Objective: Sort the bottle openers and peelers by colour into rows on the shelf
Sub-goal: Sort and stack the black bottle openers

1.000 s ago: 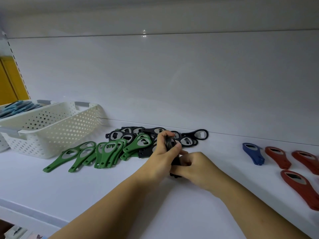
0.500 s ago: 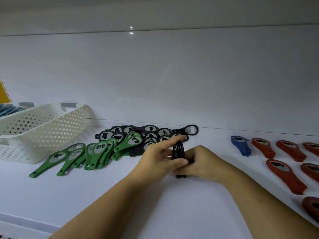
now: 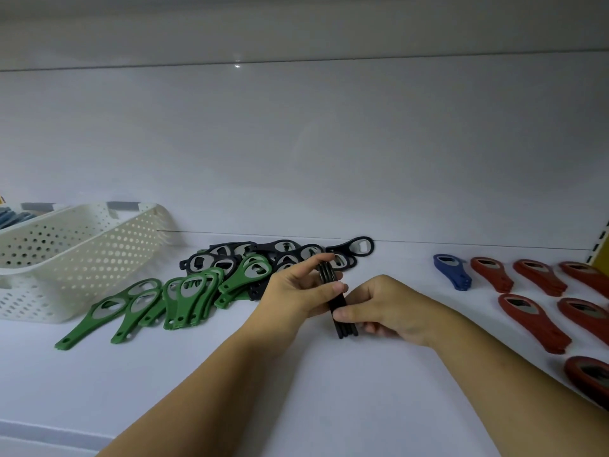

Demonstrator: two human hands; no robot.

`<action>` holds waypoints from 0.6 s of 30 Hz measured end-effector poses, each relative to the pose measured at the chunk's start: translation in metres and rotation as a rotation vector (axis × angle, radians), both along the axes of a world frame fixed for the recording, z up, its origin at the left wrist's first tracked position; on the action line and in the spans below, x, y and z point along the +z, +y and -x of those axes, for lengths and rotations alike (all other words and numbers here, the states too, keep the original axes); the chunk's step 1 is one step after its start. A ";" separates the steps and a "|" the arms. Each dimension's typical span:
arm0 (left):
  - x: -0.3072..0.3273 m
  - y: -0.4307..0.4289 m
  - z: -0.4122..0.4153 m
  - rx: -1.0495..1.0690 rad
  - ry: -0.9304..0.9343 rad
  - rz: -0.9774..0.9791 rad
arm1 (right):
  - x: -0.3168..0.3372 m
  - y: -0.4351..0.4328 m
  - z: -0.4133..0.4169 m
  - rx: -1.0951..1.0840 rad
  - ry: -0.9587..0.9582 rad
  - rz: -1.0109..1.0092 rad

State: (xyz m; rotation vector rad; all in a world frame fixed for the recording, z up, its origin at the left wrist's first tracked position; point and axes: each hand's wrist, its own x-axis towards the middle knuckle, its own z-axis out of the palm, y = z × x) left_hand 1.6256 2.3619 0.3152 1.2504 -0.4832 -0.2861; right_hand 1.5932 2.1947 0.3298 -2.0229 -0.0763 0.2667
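Both hands hold a small stack of black bottle openers (image 3: pixel 341 319) standing on edge on the white shelf (image 3: pixel 230 374). My left hand (image 3: pixel 298 291) pinches the stack's top end between thumb and fingers. My right hand (image 3: pixel 385 306) grips its lower end. Behind the hands lies a pile of black openers (image 3: pixel 280 252). Several green openers (image 3: pixel 184 295) fan out to the left. At the right lie a blue opener (image 3: pixel 451 270) and several red openers (image 3: pixel 534 310) in rows.
A white perforated basket (image 3: pixel 75 258) stands at the far left with blue items (image 3: pixel 13 216) behind it. The shelf's back wall (image 3: pixel 329 153) rises just behind the piles. A yellow upright (image 3: pixel 601 245) bounds the right end.
The view has shifted right, showing more red openers. The hands kept the black stack between them, and its lower end now shows more clearly below my right thumb.
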 end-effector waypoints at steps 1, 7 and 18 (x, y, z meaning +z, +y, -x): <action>0.000 0.001 0.000 -0.012 0.028 0.020 | 0.001 0.001 0.000 -0.007 0.010 0.002; 0.003 0.004 -0.001 -0.026 0.098 0.050 | 0.004 0.009 0.001 -0.021 0.089 -0.010; 0.006 -0.004 0.015 -0.101 0.110 0.106 | 0.012 0.007 0.037 -0.171 0.045 0.023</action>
